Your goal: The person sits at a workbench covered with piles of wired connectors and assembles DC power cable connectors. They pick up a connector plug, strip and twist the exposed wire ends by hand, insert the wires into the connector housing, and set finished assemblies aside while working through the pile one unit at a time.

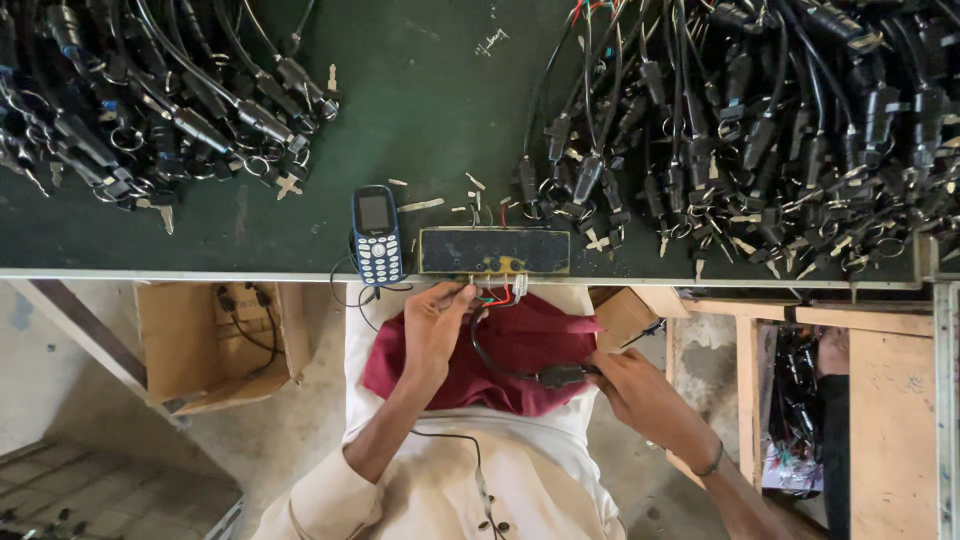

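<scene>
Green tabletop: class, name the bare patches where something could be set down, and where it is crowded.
Bare: the green tabletop between the left cable pile and right cable pile, above the phone; also left of the phone. Crowded: both piles, and the test box at the edge.

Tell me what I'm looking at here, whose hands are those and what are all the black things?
The picture comes from a camera on a person's head, looking down at their own hands. The left hand pinches thin red and green wires by a small box at the table's edge. The right hand holds a black cable at its plug, above a red cloth on the lap. Piles of similar cables with keys lie on the green table, beside a phone.
</scene>
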The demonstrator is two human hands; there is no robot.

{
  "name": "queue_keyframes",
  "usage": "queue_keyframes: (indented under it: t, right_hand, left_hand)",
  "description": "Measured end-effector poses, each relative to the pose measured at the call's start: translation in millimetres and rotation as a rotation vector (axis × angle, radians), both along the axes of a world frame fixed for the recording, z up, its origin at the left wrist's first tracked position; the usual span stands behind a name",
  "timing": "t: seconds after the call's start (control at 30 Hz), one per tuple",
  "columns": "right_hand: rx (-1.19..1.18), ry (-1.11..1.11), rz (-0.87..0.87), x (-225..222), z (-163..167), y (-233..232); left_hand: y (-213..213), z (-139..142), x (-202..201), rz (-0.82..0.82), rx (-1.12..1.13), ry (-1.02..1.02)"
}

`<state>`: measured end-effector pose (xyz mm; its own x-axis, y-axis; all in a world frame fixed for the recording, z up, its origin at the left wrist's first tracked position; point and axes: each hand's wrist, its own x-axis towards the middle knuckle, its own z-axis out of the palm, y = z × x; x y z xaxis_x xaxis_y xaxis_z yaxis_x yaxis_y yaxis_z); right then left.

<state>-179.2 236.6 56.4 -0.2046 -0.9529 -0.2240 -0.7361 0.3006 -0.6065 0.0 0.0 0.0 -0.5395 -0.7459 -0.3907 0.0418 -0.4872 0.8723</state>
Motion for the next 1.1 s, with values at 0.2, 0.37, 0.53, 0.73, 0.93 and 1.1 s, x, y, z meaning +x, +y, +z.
queue_keyframes:
  t: [0.2,0.37,0.53,0.73,0.93,1.1]
  right_hand:
    - [-0.023,0.025,-0.002,4.7,-5.1,-4.3]
    - [-0.024,0.008,-0.007,1.8,0.6,-5.3]
    - [-0.037,0.001,0.023,2.4,2.9,-7.0]
    - [-0.015,0.027,0.012,1.6,-4.2,-2.3]
    - [-0.062,0.026,0.012,-0.3,-7.7,5.9]
    - [-0.029,0.025,0.004,-6.3,-10.3,5.5]
  left_hand:
    - [-4.6,4.6,2.2,0.010,0.010,-0.096]
    - [4.1,4.4,1.7,0.047,0.034,-0.047]
    - [9.6,2.3,-1.4,0.073,0.047,-0.028]
    - [14.4,0.9,5.4,0.076,-0.010,-0.013]
    - [20.9,-3.7,-0.3,0.067,-0.015,-0.028]
    - [19.7,-7.6,-2.6,0.065,-0.017,-0.083]
